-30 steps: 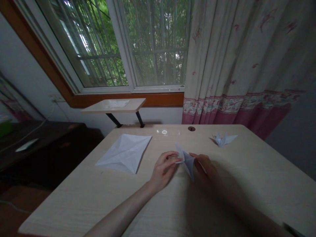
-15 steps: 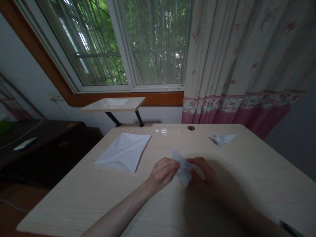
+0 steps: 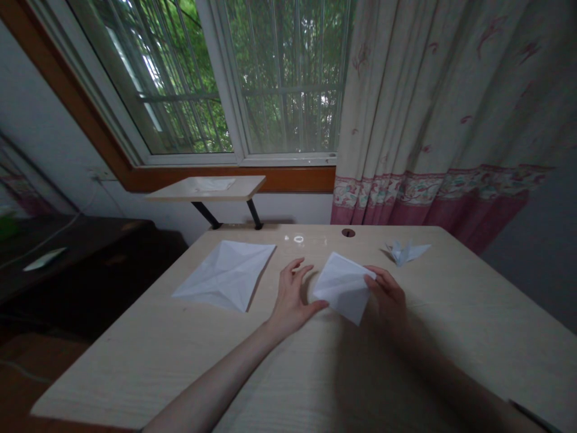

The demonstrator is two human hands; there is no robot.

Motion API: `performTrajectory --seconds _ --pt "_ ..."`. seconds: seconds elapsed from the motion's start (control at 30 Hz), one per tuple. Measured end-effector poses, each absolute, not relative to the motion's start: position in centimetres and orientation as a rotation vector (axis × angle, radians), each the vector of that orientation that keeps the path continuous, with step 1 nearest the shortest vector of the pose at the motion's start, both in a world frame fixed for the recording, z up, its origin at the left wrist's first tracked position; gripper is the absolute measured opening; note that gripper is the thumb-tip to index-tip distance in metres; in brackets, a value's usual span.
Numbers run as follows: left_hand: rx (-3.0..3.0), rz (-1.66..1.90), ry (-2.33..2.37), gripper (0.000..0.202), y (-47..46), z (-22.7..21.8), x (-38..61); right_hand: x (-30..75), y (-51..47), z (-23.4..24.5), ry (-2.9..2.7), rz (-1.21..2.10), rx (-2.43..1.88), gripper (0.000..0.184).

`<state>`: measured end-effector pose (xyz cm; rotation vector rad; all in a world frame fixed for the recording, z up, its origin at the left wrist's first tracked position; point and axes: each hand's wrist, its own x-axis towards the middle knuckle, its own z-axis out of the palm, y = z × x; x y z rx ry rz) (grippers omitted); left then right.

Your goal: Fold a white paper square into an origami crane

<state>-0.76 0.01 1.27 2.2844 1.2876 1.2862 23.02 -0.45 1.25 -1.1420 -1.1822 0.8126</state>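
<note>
A folded square of white paper [image 3: 345, 285] is held tilted just above the desk, one flat face toward me. My right hand [image 3: 390, 294] pinches its right corner between thumb and fingers. To its left, my left hand [image 3: 293, 294] is open, fingers curved and spread apart. The left thumb tip is close to the paper's lower left edge; whether it touches I cannot tell. A larger creased sheet of white paper [image 3: 228, 273] lies spread on the desk at the left. At the back right stands a folded paper crane [image 3: 406, 252].
The pale wooden desk [image 3: 216, 373] has a round cable hole [image 3: 348, 233] near its back edge. A small raised shelf [image 3: 175, 191] at the back left bears white paper [image 3: 215, 184]. Behind are a window and a curtain [image 3: 396, 120]. A dark object [image 3: 534, 415] sits at the lower right.
The folded paper was gripped by both hands and seen narrow; now its square face shows. My left hand has let go and opened, while my right hand keeps hold.
</note>
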Motion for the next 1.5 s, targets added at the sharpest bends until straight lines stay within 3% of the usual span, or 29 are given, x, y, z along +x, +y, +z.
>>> performTrajectory --seconds 0.23,0.4,0.63,1.03,1.27,1.5 --pt "2.276 1.231 1.268 0.022 -0.2 1.6 -0.7 22.9 -0.5 1.6 -1.087 0.840 -1.116 0.035" --pt "2.232 1.313 1.212 0.009 -0.2 1.8 -0.6 23.1 -0.1 0.9 -1.094 0.874 -1.115 0.033" --pt "2.031 1.446 1.120 0.012 -0.5 2.1 -0.6 23.6 0.0 -0.2 -1.277 0.841 -1.161 0.026" --pt "1.564 1.505 1.315 0.026 -0.3 1.7 -0.5 23.7 -1.0 0.0 -1.670 0.332 -1.121 0.023" --pt "1.667 1.267 1.328 0.027 0.1 1.8 -0.5 23.1 -2.0 0.4 -1.725 0.216 -1.130 0.031" --pt "1.784 1.028 1.228 0.036 -0.4 1.8 -0.2 22.7 -2.4 1.0 -2.190 0.171 -0.907 0.029"
